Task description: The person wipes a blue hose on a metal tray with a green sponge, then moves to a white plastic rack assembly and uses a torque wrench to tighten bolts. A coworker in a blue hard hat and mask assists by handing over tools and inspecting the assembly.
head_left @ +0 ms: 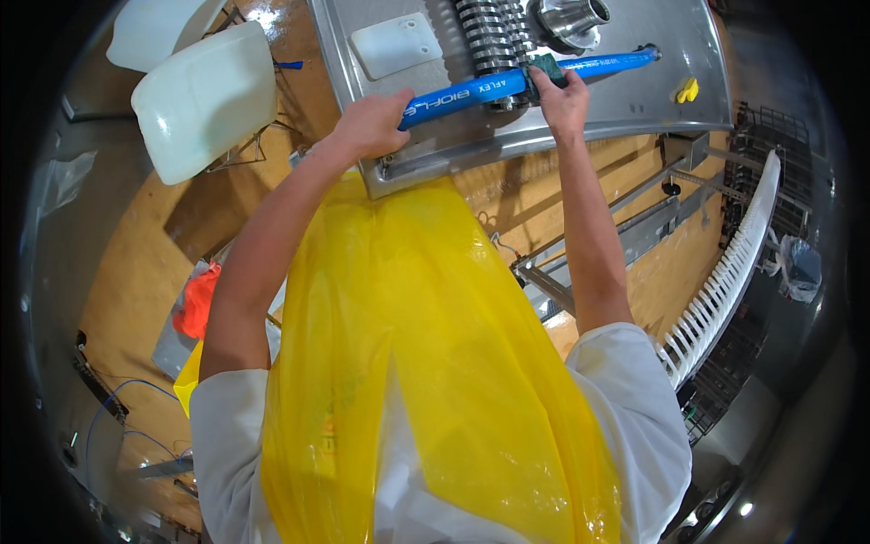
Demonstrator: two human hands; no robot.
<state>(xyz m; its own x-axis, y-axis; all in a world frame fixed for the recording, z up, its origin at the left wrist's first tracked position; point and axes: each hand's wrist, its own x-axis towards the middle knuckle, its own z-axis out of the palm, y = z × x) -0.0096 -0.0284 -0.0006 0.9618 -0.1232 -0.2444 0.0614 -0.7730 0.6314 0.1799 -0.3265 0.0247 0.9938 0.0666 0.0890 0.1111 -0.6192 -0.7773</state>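
A blue hose (480,89) with white lettering stretches across a stainless steel table (435,159), its far right end bearing a metal fitting (654,53). My left hand (373,125) is closed around the hose near its left end, by the table's front left corner. Further right, my right hand (560,98) pinches a dark green scouring pad (547,69) against the hose. Behind the hose lie ribbed metal screw-like parts (489,41) and a round flanged metal piece (573,20). The hose end beyond my left hand is hidden.
On the table rest a white plastic plate (396,45) and a small yellow object (688,90). Large whitish plastic chairs or tubs (208,104) stand at left. A long white toothed rack (729,267) curves at right. An orange-red item (196,301) sits low at left.
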